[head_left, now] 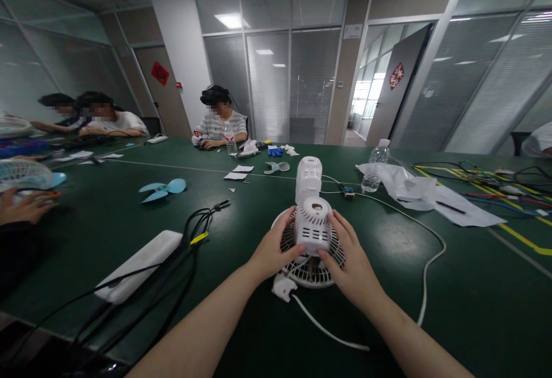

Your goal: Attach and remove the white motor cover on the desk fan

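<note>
A white slotted plastic housing [313,234] stands over a round white fan grille [317,277] on the green table. My left hand [272,251] grips its left side, thumb at the lower edge. Around the right side closes my right hand [350,254], its thumb also low on the front. Behind the housing rises another white vented part [309,174]. A white plug-like piece [284,287] with a cable lies by the grille's lower left edge. The underside of the housing is hidden.
On the green table [233,309], a white power strip [140,266] with black cables and blue fan blades [163,190] lie left. A bottle [376,165], papers [457,205] and a white cable [431,260] are right. A co-worker's hand [26,208] shows far left; other people sit beyond.
</note>
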Demonstrator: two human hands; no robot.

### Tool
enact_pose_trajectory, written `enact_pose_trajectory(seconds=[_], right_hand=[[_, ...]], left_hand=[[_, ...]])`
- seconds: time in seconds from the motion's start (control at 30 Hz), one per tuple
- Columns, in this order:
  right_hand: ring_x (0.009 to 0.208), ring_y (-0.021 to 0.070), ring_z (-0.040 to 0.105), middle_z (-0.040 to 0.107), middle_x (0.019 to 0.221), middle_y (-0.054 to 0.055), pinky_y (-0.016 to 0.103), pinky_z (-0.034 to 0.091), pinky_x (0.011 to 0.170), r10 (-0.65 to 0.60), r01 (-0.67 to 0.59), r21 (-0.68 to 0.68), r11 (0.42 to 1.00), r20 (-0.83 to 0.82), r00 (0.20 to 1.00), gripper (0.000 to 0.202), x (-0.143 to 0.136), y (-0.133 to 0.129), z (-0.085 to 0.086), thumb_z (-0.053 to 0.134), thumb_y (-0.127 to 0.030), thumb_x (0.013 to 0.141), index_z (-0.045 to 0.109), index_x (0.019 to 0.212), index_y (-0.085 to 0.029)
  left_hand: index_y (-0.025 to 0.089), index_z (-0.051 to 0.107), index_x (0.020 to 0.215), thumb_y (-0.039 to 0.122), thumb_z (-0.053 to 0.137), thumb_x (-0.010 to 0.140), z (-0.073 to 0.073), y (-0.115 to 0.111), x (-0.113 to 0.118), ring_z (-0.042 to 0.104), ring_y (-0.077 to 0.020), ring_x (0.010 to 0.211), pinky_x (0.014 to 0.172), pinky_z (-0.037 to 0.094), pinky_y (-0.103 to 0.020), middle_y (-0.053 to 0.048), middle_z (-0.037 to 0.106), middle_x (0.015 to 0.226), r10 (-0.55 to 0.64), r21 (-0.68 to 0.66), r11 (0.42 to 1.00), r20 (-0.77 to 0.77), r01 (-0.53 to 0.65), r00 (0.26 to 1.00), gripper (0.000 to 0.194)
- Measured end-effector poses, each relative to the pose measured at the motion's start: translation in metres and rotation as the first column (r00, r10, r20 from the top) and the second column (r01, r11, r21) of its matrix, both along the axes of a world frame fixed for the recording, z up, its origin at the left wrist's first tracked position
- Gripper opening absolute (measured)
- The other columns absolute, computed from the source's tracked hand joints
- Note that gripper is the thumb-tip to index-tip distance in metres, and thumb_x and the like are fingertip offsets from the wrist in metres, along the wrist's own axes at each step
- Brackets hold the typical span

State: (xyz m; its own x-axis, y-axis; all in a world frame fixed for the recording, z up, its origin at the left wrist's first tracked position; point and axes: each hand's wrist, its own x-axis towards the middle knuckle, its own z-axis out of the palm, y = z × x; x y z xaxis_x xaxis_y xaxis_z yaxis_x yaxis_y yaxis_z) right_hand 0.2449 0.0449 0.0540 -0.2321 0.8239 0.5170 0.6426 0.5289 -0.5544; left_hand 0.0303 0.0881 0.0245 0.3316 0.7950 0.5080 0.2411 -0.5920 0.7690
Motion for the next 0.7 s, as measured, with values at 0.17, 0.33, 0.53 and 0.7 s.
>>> enact_pose_trajectory(seconds=[0.17,0.33,0.53,0.7], right_hand=[[0.137,0.0277,0.034,0.027,0.153,0.007,0.051,0.033,0.111,0.136,-0.170,-0.128,0.977,-0.237,0.962,0.076,0.011,0.013,-0.011,0.058,-0.035,0.087,0.013,0.149,-0.033],[0.139,0.0268,0.033,0.027,0.154,0.009,0.053,0.024,0.114,0.227,-0.322,-0.292,0.900,-0.317,0.921,0.092,0.020,0.022,-0.012,0.065,-0.035,0.083,0.003,0.150,-0.033],[0.136,0.0257,0.038,0.039,0.148,0.009,0.052,0.027,0.114,0.219,-0.319,-0.371,0.872,-0.287,0.933,0.098,0.030,0.029,-0.010,0.071,-0.025,0.076,0.006,0.150,-0.033],[0.134,0.0258,0.042,0.042,0.146,0.010,0.054,0.030,0.112,0.213,-0.292,-0.364,0.884,-0.242,0.947,0.096,0.032,0.029,-0.009,0.070,-0.022,0.077,0.008,0.150,-0.031]], left_hand=[[0.028,0.022,0.147,0.036,0.069,0.079,0.003,-0.001,-0.001,0.035,-0.0303,0.136,0.113,0.028,-0.051,-0.009,0.034,0.150,0.009,-0.037,0.999,-0.064,-0.011,0.998,0.083],[0.029,0.023,0.147,0.034,0.069,0.078,0.010,-0.004,-0.005,0.036,-0.0298,0.135,0.112,0.029,-0.053,-0.009,0.035,0.150,-0.006,-0.084,0.996,-0.111,-0.003,0.994,0.083],[0.030,0.028,0.145,0.030,0.074,0.073,0.014,-0.005,-0.006,0.041,-0.0301,0.132,0.111,0.031,-0.053,-0.009,0.042,0.145,-0.022,-0.110,0.994,-0.093,0.012,0.995,0.086],[0.029,0.030,0.144,0.030,0.076,0.071,0.013,-0.005,-0.005,0.042,-0.0315,0.131,0.110,0.031,-0.057,-0.010,0.043,0.144,-0.023,-0.102,0.995,-0.061,0.016,0.998,0.087]])
